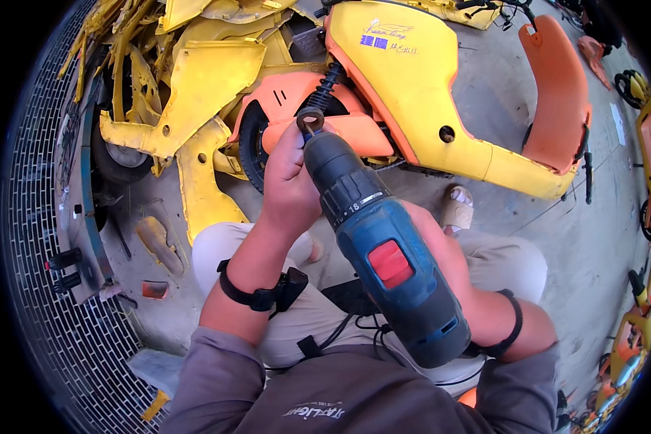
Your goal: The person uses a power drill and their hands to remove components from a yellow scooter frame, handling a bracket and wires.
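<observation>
A blue and black cordless drill (412, 282) with a red switch on top fills the middle of the view. My right hand (428, 230) is closed around its grip, mostly hidden beneath the body. Just ahead of the chuck is a metal ring (311, 116), at the near end of a black coil-spring shock absorber (327, 83). Against the chuck's front left, my left hand (291, 173) is closed, its thumb by the ring; whatever lies inside the fingers is hidden. Beyond lies a yellow and orange scooter (412, 94) with an orange rear fender (289, 98).
Yellow body panels (210, 79) are heaped at the far left, near a loose wheel (126, 155). Black-handled tools (65, 267) rest on a ledge at the left. More yellow and orange scooters (640, 325) line the right edge. A sandalled foot (456, 210) stands near the scooter.
</observation>
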